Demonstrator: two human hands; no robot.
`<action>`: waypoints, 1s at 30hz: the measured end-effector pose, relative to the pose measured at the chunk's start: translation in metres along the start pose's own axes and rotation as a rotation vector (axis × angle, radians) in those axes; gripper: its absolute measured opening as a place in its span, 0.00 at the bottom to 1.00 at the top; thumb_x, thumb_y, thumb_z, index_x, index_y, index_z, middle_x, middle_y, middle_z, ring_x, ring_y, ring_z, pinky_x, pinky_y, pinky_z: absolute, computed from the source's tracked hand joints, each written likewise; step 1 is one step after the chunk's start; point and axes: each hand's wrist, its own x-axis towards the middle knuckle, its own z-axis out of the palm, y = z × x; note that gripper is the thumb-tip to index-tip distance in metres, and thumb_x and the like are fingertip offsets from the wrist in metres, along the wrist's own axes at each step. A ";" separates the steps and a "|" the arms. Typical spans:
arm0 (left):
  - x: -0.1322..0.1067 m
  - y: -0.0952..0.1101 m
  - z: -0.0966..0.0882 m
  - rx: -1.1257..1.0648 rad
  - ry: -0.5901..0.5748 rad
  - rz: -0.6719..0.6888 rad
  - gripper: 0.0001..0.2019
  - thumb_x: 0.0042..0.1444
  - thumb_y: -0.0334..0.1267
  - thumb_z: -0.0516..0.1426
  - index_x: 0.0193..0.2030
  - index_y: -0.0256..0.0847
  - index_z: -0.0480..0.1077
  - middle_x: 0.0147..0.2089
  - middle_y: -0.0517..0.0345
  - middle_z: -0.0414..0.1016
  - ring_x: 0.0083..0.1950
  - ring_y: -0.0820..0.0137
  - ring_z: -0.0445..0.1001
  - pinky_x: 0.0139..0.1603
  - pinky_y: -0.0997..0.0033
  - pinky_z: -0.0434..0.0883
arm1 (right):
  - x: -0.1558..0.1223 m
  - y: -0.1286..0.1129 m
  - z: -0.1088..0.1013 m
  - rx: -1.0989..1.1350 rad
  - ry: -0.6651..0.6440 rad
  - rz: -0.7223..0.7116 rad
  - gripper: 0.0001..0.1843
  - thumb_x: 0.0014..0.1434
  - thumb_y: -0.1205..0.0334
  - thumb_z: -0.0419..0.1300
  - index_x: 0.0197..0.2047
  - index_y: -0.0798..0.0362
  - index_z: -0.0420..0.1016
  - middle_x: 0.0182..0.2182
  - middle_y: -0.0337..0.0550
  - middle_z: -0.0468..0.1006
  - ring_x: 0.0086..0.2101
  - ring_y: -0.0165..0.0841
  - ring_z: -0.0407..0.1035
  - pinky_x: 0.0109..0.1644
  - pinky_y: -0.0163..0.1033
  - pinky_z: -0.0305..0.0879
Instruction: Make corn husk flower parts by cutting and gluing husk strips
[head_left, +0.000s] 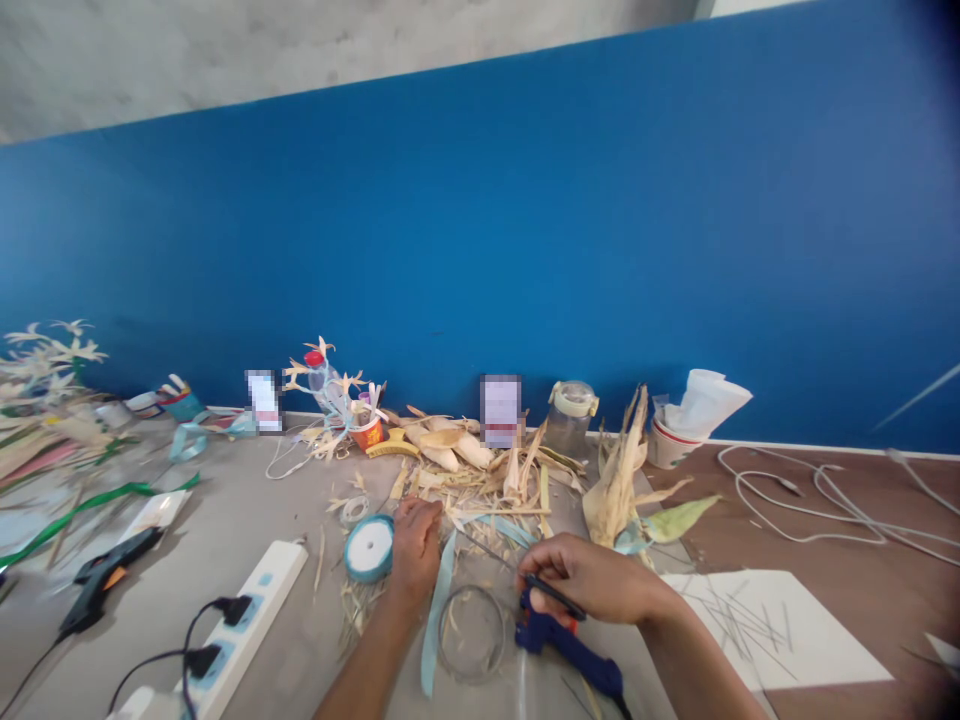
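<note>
My left hand (pixel 416 545) is curled beside a spool of light blue ribbon (pixel 369 548), its fingertips at the edge of the dried corn husk scraps (pixel 480 490). What those fingers pinch, if anything, is hidden. My right hand (pixel 581 575) is closed around a slim black-handled tool (pixel 555 596) whose kind I cannot make out. A thin dark stem or wire (pixel 484 546) runs between the two hands. Just below my right hand lies a dark blue glue gun (pixel 570 650). A coil of thin wire (pixel 472 632) and a strip of light blue ribbon (pixel 439 620) lie between my forearms.
At left are a white power strip (pixel 259 610) with plugs and a black glue gun (pixel 112 580). A clear jar (pixel 571 418), upright husks (pixel 619 480) and a paper cup (pixel 675 445) stand along the blue partition (pixel 480 220). Cut wires lie on white paper (pixel 810 640) at right.
</note>
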 end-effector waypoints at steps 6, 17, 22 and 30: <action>-0.001 -0.001 0.002 -0.020 0.004 0.011 0.10 0.58 0.32 0.50 0.33 0.42 0.72 0.29 0.56 0.72 0.37 0.63 0.68 0.46 0.58 0.68 | -0.001 -0.003 0.000 0.027 0.019 -0.001 0.12 0.51 0.56 0.60 0.32 0.57 0.74 0.16 0.33 0.67 0.19 0.24 0.59 0.23 0.28 0.54; -0.003 -0.003 0.003 -0.020 0.006 0.020 0.09 0.58 0.30 0.50 0.33 0.41 0.72 0.30 0.56 0.72 0.38 0.64 0.68 0.48 0.57 0.67 | 0.003 0.005 0.001 0.064 0.011 0.002 0.09 0.51 0.58 0.60 0.31 0.57 0.73 0.16 0.32 0.67 0.18 0.23 0.57 0.22 0.28 0.51; -0.002 -0.003 0.003 -0.030 0.023 0.038 0.09 0.58 0.31 0.51 0.35 0.41 0.72 0.30 0.57 0.72 0.37 0.64 0.68 0.47 0.59 0.68 | 0.003 0.003 0.000 0.073 0.022 0.001 0.10 0.52 0.58 0.60 0.31 0.57 0.72 0.16 0.32 0.65 0.18 0.23 0.55 0.22 0.28 0.49; -0.001 -0.001 0.002 -0.018 0.032 0.015 0.10 0.58 0.32 0.50 0.32 0.41 0.72 0.28 0.58 0.72 0.36 0.65 0.68 0.45 0.61 0.68 | -0.003 -0.005 -0.001 0.026 0.004 0.016 0.07 0.50 0.63 0.58 0.32 0.57 0.73 0.16 0.33 0.67 0.19 0.24 0.59 0.22 0.27 0.52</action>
